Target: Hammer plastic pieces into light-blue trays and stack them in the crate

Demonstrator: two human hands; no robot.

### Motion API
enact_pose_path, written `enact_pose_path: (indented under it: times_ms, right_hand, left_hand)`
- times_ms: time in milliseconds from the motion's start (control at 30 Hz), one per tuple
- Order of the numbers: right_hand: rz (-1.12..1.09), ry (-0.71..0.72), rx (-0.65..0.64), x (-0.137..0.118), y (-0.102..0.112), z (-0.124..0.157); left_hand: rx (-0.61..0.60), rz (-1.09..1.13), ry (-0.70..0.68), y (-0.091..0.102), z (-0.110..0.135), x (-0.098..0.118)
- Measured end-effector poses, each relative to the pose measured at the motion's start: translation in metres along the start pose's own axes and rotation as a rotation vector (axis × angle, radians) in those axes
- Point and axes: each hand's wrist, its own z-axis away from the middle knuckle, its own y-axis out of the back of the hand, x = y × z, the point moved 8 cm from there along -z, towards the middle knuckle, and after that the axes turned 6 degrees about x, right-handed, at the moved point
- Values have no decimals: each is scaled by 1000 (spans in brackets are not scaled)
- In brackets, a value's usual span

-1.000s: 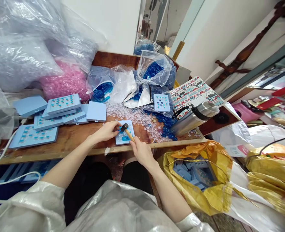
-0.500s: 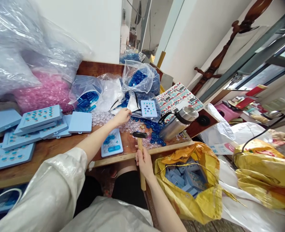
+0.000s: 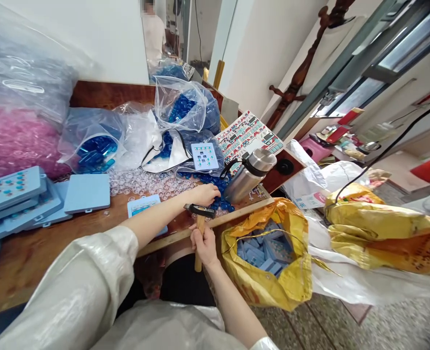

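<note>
My right hand is wrapped round the wooden handle of a hammer, whose black head points up near the table's front edge. My left hand reaches past the hammer into the loose blue plastic pieces beside a steel thermos. Its fingers are bent together at the pile; whether they grip a piece is too small to make out. Under my left forearm lies a light blue tray with blue parts, partly covered by the arm. Clear plastic rings are scattered behind it.
Stacked light blue cases stand at the left. Bags of blue pieces and pink pieces line the back, near a printed sticker sheet. A yellow sack of blue cases sits right of the table. Another person is far back.
My left hand has moved right and nearer, from the clear rings to the blue pieces by the thermos. The right hand still holds the hammer. The view has turned right.
</note>
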Motion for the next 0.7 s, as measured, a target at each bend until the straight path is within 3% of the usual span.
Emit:
enact_pose_path:
  times_ms: [100, 167, 333, 467, 567, 700]
  right_hand:
    - [-7, 1, 0, -1, -1, -1]
    - [6, -3, 0, 1, -1, -2]
    - [46, -33, 9, 7, 2, -2]
    - [-1, -41, -9, 4, 0, -3]
    - [-18, -43, -26, 1, -2, -5]
    - [-24, -65, -21, 0, -4, -5]
  left_hand:
    - [-23, -37, 97, -10, -9, -10]
    - [6, -12, 193, -2, -4, -22]
    - [94, 67, 291, 61, 54, -49]
    - [-55, 178, 417, 103, 118, -61]
    - [-221, 238, 442, 104, 150, -55]
    - [-386, 319, 388, 77, 166, -43]
